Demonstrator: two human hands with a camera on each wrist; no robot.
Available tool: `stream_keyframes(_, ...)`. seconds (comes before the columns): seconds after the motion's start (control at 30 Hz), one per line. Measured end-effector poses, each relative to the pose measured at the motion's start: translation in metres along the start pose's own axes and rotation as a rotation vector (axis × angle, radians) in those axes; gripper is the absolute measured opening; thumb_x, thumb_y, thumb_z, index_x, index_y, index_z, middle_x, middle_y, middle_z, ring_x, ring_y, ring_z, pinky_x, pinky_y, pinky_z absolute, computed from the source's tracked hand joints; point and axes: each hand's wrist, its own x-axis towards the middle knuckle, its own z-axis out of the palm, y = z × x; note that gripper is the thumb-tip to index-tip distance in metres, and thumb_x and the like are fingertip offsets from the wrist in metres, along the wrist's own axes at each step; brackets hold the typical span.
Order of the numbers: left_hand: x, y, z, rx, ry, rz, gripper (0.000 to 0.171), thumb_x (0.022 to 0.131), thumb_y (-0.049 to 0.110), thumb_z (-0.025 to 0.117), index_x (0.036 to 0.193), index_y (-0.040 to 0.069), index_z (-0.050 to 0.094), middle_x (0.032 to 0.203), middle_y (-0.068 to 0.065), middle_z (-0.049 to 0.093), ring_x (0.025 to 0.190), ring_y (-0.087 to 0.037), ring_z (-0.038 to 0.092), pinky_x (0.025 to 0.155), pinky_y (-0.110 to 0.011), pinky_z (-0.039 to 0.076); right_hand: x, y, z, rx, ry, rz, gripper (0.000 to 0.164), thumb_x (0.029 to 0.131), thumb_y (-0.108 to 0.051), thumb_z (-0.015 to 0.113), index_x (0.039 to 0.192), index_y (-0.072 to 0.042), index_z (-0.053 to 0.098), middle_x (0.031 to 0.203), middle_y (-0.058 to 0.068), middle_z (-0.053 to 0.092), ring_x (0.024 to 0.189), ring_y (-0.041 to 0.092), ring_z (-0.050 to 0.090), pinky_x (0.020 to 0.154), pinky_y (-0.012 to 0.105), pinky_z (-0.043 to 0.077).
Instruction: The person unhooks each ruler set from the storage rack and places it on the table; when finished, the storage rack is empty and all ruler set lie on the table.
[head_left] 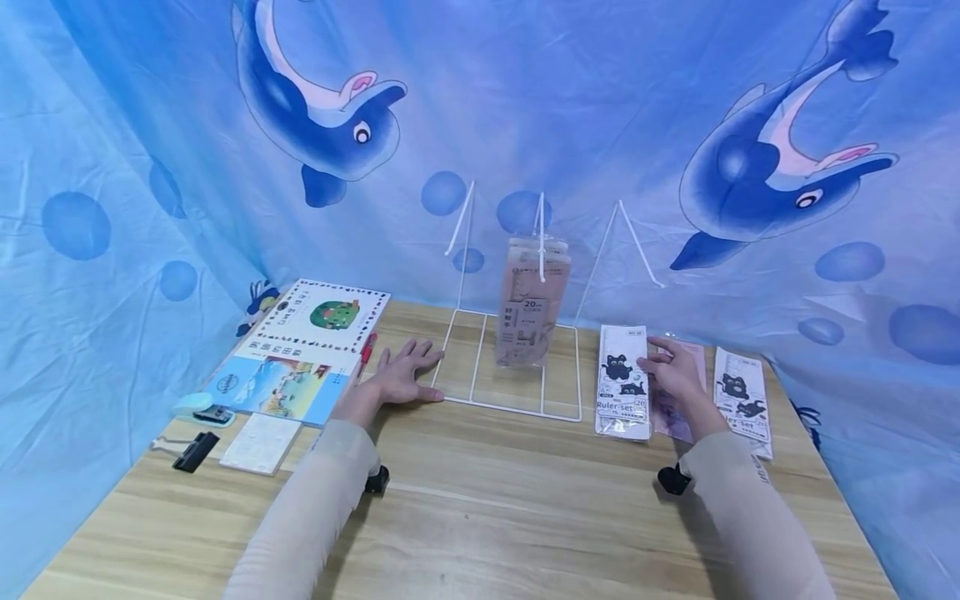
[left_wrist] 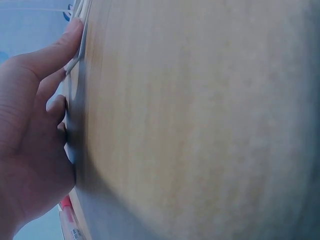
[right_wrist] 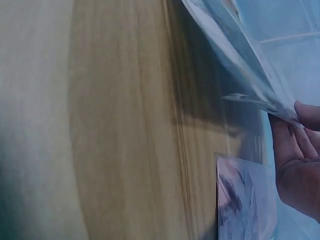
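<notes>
My right hand (head_left: 678, 379) pinches the edge of a ruler set packet (head_left: 622, 379) printed with black cats. In the right wrist view that packet (right_wrist: 235, 52) tilts up off the tabletop, with thumb and fingers at its edge. My left hand (head_left: 402, 373) lies with fingers spread at the left front corner of a white wire rack (head_left: 510, 407), thumb touching the wire. From the rack's middle hook hangs a pinkish clear packet (head_left: 531, 300) marked 20. The two outer hooks carry nothing. A pink packet (head_left: 675, 417) lies partly hidden beneath my right hand.
Another cat ruler set packet (head_left: 741, 392) lies at the far right. Two books (head_left: 307, 342), a red pen (head_left: 367, 350), a white pad (head_left: 260, 444), a black binder clip (head_left: 197, 452) and a light blue stapler (head_left: 202, 408) lie left. A dolphin-print curtain (head_left: 570, 100) stands behind.
</notes>
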Motion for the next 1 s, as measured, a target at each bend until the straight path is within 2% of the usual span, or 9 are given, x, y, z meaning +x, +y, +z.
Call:
stream_keyframes(0.17,0.001,0.000,0.001,-0.002,-0.004,0.000,0.086,0.082,0.052,0.070,0.152,0.019,0.033,0.164,-0.013,0.015,0.153,-0.041,0.003,0.117,-0.070,-0.007,0.006,0.003,0.005,0.067,0.005,0.044,0.068,0.094,-0.011,0.059,0.153,-0.012,0.026,0.151,0.021,0.042,0.107,0.023,0.066,0.079,0.022,0.059)
stream_keyframes(0.23,0.001,0.000,0.001,-0.003,-0.004,-0.001,0.086,0.081,0.052,0.070,0.152,0.019,0.033,0.164,-0.013,0.015,0.153,-0.041,0.003,0.117,-0.070,-0.007,0.006,0.003,0.007,0.105,0.009,0.053,0.069,0.092,-0.007,0.059,0.153,-0.011,0.025,0.152,0.020,0.040,0.109,0.024,0.066,0.083,0.025,0.059)
stream_keyframes(0.37,0.002,0.001,0.001,-0.010,-0.002,0.000,0.086,0.081,0.051,0.070,0.151,0.018,0.033,0.164,-0.014,0.015,0.152,-0.041,0.003,0.116,-0.070,-0.008,0.006,0.003,0.011,0.153,0.016,0.090,0.071,0.092,-0.006,0.058,0.153,-0.012,0.023,0.154,0.015,0.039,0.133,0.035,0.051,0.094,0.030,0.055)
stream_keyframes(0.67,-0.001,0.003,0.001,-0.017,-0.003,-0.007,0.085,0.082,0.049,0.071,0.151,0.019,0.033,0.164,-0.012,0.015,0.153,-0.040,0.002,0.117,-0.069,-0.008,0.002,0.003,0.007,0.157,0.008,0.087,0.070,0.094,-0.007,0.056,0.154,-0.010,0.019,0.153,0.017,0.040,0.137,0.034,0.047,0.103,0.031,0.050)
stream_keyframes(0.77,-0.002,0.003,0.000,-0.018,-0.006,-0.008,0.085,0.082,0.050,0.071,0.151,0.019,0.033,0.164,-0.013,0.015,0.153,-0.040,0.002,0.117,-0.069,-0.009,0.001,0.003,0.006,0.117,0.015,0.076,0.072,0.093,-0.008,0.058,0.154,-0.009,0.020,0.152,0.019,0.041,0.134,0.035,0.050,0.103,0.032,0.049)
stream_keyframes(0.87,-0.002,0.003,-0.001,-0.021,-0.011,-0.012,0.086,0.082,0.050,0.071,0.152,0.019,0.033,0.164,-0.013,0.014,0.153,-0.039,0.002,0.117,-0.069,-0.009,-0.001,-0.001,0.005,-0.013,0.064,0.059,0.070,0.092,-0.012,0.060,0.153,-0.009,0.024,0.148,0.019,0.047,0.129,0.036,0.055,0.102,0.036,0.052)
stream_keyframes(0.93,-0.002,0.003,-0.001,-0.024,-0.012,-0.012,0.085,0.082,0.050,0.070,0.152,0.019,0.032,0.164,-0.013,0.014,0.153,-0.040,0.002,0.117,-0.069,-0.009,-0.004,-0.008,0.007,-0.112,0.112,0.017,0.067,0.090,-0.013,0.058,0.151,-0.007,0.030,0.143,0.021,0.052,0.126,0.037,0.057,0.097,0.037,0.055)
stream_keyframes(1.0,-0.001,0.002,-0.001,-0.019,-0.007,-0.009,0.085,0.082,0.050,0.070,0.152,0.019,0.033,0.164,-0.014,0.014,0.153,-0.040,0.002,0.117,-0.070,-0.008,-0.008,-0.019,0.013,-0.156,0.149,-0.043,0.062,0.091,-0.012,0.056,0.148,-0.007,0.035,0.139,0.021,0.056,0.123,0.038,0.059,0.092,0.033,0.057)
